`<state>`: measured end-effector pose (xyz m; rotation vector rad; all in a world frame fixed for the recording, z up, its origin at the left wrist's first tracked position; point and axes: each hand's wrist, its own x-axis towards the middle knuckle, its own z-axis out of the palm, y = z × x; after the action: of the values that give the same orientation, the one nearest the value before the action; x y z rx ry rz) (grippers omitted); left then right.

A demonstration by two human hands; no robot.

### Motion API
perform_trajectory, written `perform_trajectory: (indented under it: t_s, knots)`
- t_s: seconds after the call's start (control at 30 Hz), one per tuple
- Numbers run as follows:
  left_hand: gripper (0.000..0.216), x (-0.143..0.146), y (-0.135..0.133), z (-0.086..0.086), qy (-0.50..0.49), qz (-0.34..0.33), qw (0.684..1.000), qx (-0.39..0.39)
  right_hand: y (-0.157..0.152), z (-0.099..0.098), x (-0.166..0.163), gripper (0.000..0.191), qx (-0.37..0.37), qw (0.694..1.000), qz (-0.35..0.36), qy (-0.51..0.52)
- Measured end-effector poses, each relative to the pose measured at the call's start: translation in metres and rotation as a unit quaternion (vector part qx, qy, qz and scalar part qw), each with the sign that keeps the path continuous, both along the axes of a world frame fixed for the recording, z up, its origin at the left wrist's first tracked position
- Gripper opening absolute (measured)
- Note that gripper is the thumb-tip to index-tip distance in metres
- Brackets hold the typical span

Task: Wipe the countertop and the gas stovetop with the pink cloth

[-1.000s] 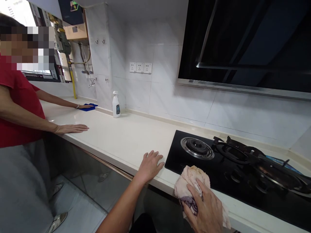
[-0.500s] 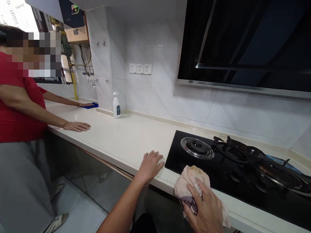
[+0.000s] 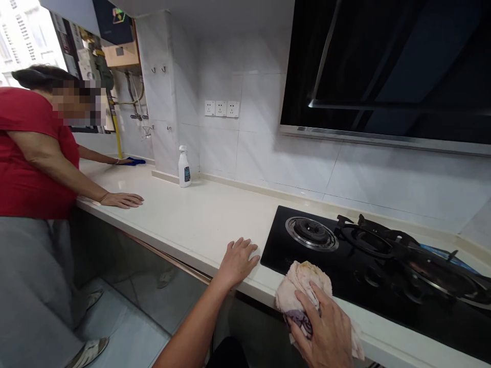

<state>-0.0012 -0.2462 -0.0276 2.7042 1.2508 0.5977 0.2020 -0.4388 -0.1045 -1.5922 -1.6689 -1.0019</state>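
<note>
My left hand (image 3: 240, 261) rests flat on the white countertop (image 3: 184, 225), fingers spread, just left of the black gas stove (image 3: 282, 240). My right hand (image 3: 326, 327) grips a bunched pinkish cleaning cloth (image 3: 303, 281) with a dark purple patch and a yellowish stain. The cloth lies over the counter's front edge and touches the stove's front left part. On the stove, the left burner (image 3: 311, 233) is bare of its grate, while black pan supports (image 3: 368, 240) stand stacked to the right.
A white spray bottle (image 3: 184, 167) stands by the wall pillar. At left, a person in a red shirt (image 3: 36, 153) leans over the counter, one hand on a blue cloth (image 3: 134, 161). A dark range hood (image 3: 383, 76) overhangs the stove. Something blue (image 3: 452, 258) lies behind the pan supports.
The person at left has bent lower, and their blue cloth has slid left along the counter. My two hands and the pinkish cloth stay in place.
</note>
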Motion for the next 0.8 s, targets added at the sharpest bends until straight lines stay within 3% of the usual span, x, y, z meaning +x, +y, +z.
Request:
perform_trajectory:
  t_s: [0.8]
  knots:
    - [0.036, -0.0004, 0.0004, -0.0007, 0.001, -0.001, 1.000, 0.003, -0.0006, -0.0016, -0.0001, 0.046, -0.001, 1.000, -0.004, -0.011]
